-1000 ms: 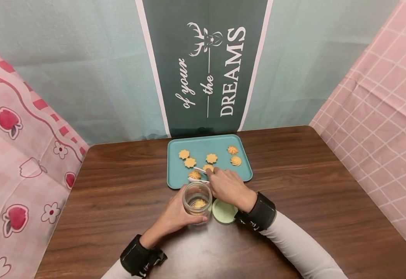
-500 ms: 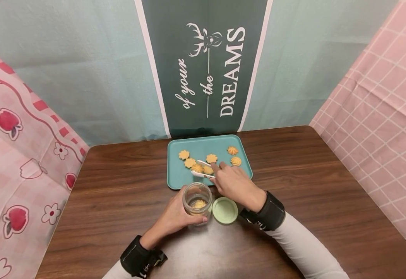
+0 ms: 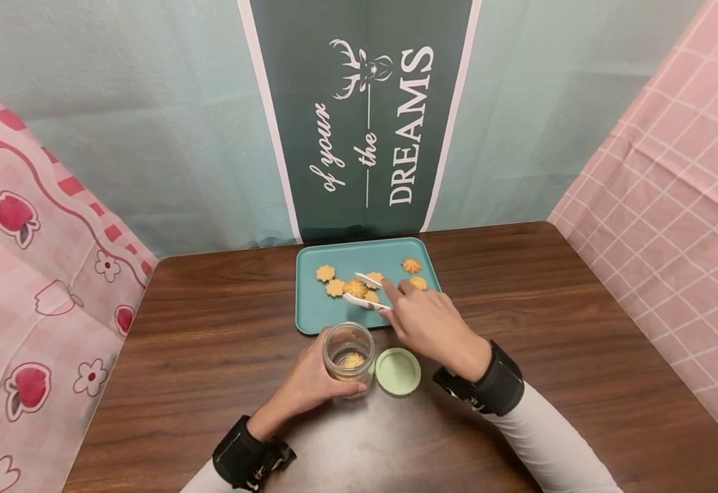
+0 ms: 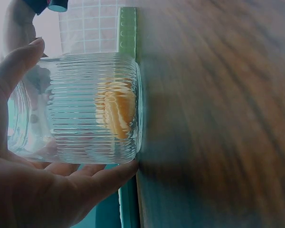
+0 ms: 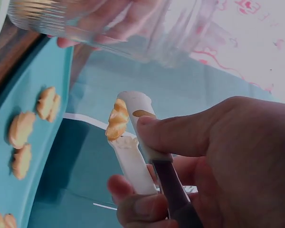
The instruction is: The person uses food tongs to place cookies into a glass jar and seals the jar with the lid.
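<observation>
The banner on the back wall reads "of your — the — DREAMS" in white letters on dark green, turned sideways, with a little deer-head drawing on top. No other writing I can make out.

Containers: a ribbed glass jar stands upright on the brown table with 1 cookie in the jar at the bottom. The left hand is wrapped around the jar, thumb on 1 side and fingers curled around the other, so it's gripping it. Just right of the jar, the pale green lid lies flat on the table, touching or nearly touching the jar.

Behind them is the teal tray with loose cookies on it. I count about 5 lying there, like the flower-shaped cookie near the back left and a swirl cookie at the back right.

The right hand is over the tray's front right part, squeezing white tongs between thumb and fingers. The tongs pinch 1 cookie between their tips, above the tray's middle, well short of the jar.
</observation>
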A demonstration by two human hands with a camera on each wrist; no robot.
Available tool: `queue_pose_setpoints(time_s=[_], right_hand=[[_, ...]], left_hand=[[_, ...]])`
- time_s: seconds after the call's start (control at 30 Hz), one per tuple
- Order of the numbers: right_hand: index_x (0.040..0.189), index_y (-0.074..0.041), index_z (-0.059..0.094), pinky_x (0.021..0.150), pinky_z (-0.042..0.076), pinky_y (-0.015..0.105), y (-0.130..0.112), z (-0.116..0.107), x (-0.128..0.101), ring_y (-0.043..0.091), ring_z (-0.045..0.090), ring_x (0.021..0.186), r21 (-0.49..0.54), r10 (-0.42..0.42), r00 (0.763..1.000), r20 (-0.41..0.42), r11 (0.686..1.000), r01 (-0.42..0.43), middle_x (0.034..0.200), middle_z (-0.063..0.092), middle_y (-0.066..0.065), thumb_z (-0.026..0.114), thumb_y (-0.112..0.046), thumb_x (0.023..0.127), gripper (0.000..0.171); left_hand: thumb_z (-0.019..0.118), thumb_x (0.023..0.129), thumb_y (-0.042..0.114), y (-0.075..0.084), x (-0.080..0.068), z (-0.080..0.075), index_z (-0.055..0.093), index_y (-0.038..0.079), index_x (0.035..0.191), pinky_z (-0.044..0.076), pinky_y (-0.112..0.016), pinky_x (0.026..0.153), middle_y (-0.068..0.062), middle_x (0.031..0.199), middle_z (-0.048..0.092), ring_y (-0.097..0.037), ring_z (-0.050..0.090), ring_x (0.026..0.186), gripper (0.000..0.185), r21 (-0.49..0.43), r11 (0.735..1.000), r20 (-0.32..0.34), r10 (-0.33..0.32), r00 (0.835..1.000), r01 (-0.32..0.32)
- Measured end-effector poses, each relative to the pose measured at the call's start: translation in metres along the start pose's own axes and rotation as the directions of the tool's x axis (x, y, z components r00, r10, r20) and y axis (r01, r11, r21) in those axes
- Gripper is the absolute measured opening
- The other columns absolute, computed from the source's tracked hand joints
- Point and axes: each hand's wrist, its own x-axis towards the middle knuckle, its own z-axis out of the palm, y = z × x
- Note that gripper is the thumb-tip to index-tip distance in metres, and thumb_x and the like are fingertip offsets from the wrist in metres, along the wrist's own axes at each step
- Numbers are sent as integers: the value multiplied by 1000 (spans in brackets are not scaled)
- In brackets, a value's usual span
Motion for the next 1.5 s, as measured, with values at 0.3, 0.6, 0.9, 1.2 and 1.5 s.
queue_pose_setpoints(time_s=[0.3, 0.6, 0.9, 1.2, 1.5], right_hand=[[143, -3, 60, 43, 40, 33, -3, -14, -11, 21, 52, 52, 1, -28, 997, -78, 1000, 28, 94, 65, 12, 73, -33, 101, 53], [146, -3, 58, 43, 39, 30, -8, -27, -20, 17, 50, 52, 14, -56, 993, -105, 998, 58, 92, 63, 9, 75, -32, 100, 57], [147, -4, 58, 43, 35, 27, -14, -38, -27, 14, 47, 51, 26, -76, 991, -105, 997, 79, 88, 59, 5, 74, -33, 100, 57], [146, -5, 59, 43, 33, 24, -19, -46, -35, 12, 47, 52, 34, -98, 992, -74, 994, 101, 92, 63, 6, 75, -34, 100, 56], [143, -6, 59, 41, 30, 24, -24, -53, -44, 13, 44, 49, 37, -126, 989, -76, 991, 129, 89, 57, 3, 74, -35, 100, 54]], left_hand=[[101, 67, 32, 2, 0, 0, 54, 15, 143, 52, -49, 104, -1, 133, 68, -25, 66, 121, 91, -30, 999, 10, -12, 1000, 12], [102, 67, 30, 1, 0, 0, 54, 17, 144, 51, -45, 106, 3, 134, 67, -20, 65, 121, 92, -41, 998, 19, -42, 999, 43], [102, 68, 29, 3, 0, 0, 53, 13, 144, 52, -49, 103, -2, 131, 67, -25, 66, 118, 91, -45, 998, 7, -31, 1000, 31], [102, 68, 32, 3, 0, 0, 55, 13, 143, 52, -48, 102, -3, 131, 68, -26, 66, 119, 90, -30, 999, 10, -31, 999, 31], [102, 67, 33, 3, 0, -1, 53, 12, 142, 53, -41, 98, -8, 128, 68, -25, 67, 114, 92, -18, 998, 9, -55, 998, 55]])
